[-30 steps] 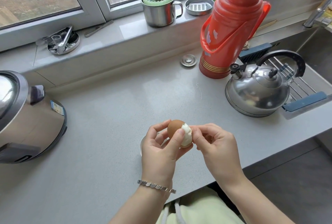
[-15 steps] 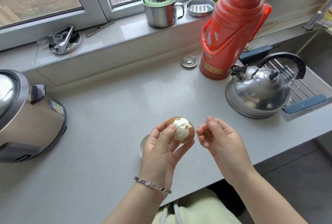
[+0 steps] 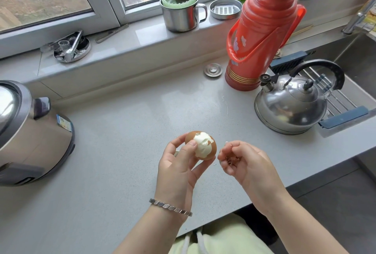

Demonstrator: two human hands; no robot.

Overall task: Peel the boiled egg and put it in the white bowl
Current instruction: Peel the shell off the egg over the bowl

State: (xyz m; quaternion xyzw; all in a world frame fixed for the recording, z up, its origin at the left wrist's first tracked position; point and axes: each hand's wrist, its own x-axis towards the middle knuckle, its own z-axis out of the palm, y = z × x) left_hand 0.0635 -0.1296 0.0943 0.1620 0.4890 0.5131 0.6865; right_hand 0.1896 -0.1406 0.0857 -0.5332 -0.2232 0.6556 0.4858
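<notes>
My left hand (image 3: pixel 179 166) grips a brown boiled egg (image 3: pixel 203 146) above the grey counter, thumb on its front. A patch of shell is gone and the white shows on the side facing me. My right hand (image 3: pixel 242 162) hovers just to the right of the egg, apart from it, fingers curled round small bits of brown shell. The white bowl is almost wholly hidden under my left hand; only a sliver of its rim (image 3: pixel 176 153) shows.
A steel kettle (image 3: pixel 291 109) and a red thermos (image 3: pixel 262 30) stand at the right, by the sink rack (image 3: pixel 335 99). A rice cooker (image 3: pixel 30 131) sits at the left. A steel mug (image 3: pixel 181 13) stands on the sill. The counter's front edge runs just below my hands.
My right hand pulled a piece of shell off the egg and drew away to the right. My left hand turned the egg, so the bare white patch faces up.
</notes>
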